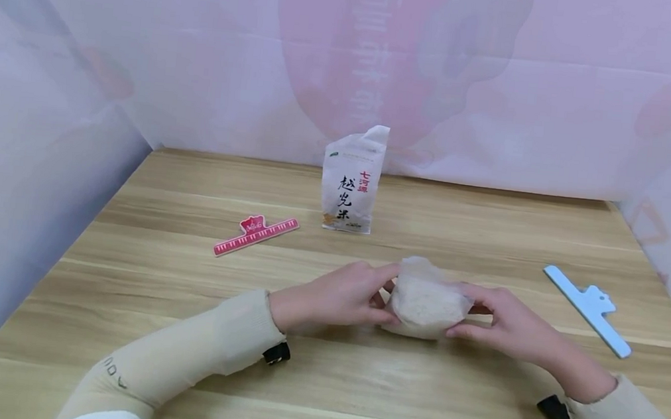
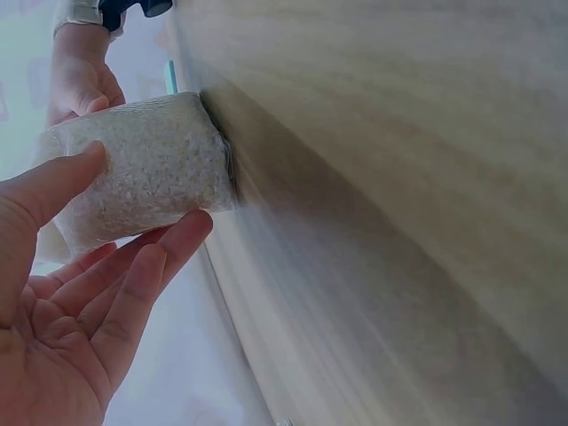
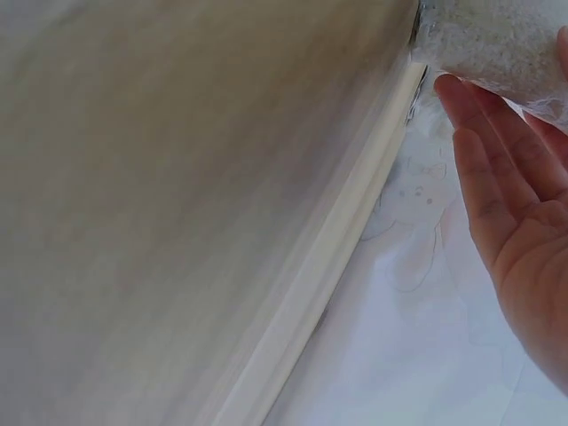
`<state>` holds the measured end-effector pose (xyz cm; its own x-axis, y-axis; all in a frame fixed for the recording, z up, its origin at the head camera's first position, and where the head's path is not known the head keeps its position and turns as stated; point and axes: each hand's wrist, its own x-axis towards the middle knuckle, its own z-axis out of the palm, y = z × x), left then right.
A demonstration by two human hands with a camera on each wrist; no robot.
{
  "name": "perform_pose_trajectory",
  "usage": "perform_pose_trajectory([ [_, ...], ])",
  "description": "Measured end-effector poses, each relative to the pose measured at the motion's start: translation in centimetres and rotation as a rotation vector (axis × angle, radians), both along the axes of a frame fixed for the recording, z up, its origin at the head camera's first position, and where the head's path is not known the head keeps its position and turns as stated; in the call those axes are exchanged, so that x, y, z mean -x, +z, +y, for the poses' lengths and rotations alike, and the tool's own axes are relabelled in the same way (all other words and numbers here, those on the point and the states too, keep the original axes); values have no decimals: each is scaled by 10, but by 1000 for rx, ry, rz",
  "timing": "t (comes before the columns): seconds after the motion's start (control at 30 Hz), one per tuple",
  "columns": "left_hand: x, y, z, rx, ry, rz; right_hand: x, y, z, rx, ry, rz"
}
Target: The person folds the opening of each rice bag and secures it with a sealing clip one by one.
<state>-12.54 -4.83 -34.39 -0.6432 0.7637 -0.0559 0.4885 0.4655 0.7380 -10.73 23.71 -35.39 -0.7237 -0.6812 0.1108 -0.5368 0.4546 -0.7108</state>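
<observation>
A clear plastic bag of rice (image 1: 427, 305) stands low on the wooden table (image 1: 319, 394), between both hands. My left hand (image 1: 352, 295) grips its left side, thumb on the near face and fingers round the far side. In the left wrist view the pale grains show through the bag (image 2: 146, 164), between the thumb and fingers of the left hand (image 2: 80, 328). From the other side my right hand (image 1: 508, 323) holds the bag, thumb near its lower front. The right wrist view catches only part of the bag (image 3: 488, 40), beside the fingers of the right hand (image 3: 524, 195).
Behind the hands a white paper rice package (image 1: 351, 184) with dark and red lettering stands upright. A red bag clip (image 1: 257, 234) with a piano-key pattern lies at left, a light blue clip (image 1: 590, 310) at right. Printed cloth (image 1: 203, 78) hangs round the table.
</observation>
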Motion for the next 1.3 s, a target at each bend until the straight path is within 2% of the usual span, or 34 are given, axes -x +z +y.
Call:
perform_pose_trajectory([
  [0.13,-1,-1,0,1,-6,3,-3,0,4,1,-17,24],
  [0.27,-3,4,-3,54,5,97,-7,3,7,40,-67,66],
  [0.33,-4,11,-5,61,35,132,-9,4,7,105,-76,79],
  [0.37,-5,16,-6,45,52,139,-9,5,7,152,-71,74],
  [0.5,-6,37,-6,-113,101,155,-8,9,3,353,-18,9],
  [0.6,-6,48,-4,-219,106,213,-7,12,-1,422,-9,-37],
  [0.73,-5,57,2,-276,84,261,-7,14,-4,426,-29,-28],
  [0.87,-5,60,8,-293,55,272,-5,14,-6,409,-18,35],
  [1.07,-6,62,9,-258,88,302,1,13,-10,387,-16,106],
  [1.3,-6,59,10,-288,113,284,3,11,-14,394,-25,162],
])
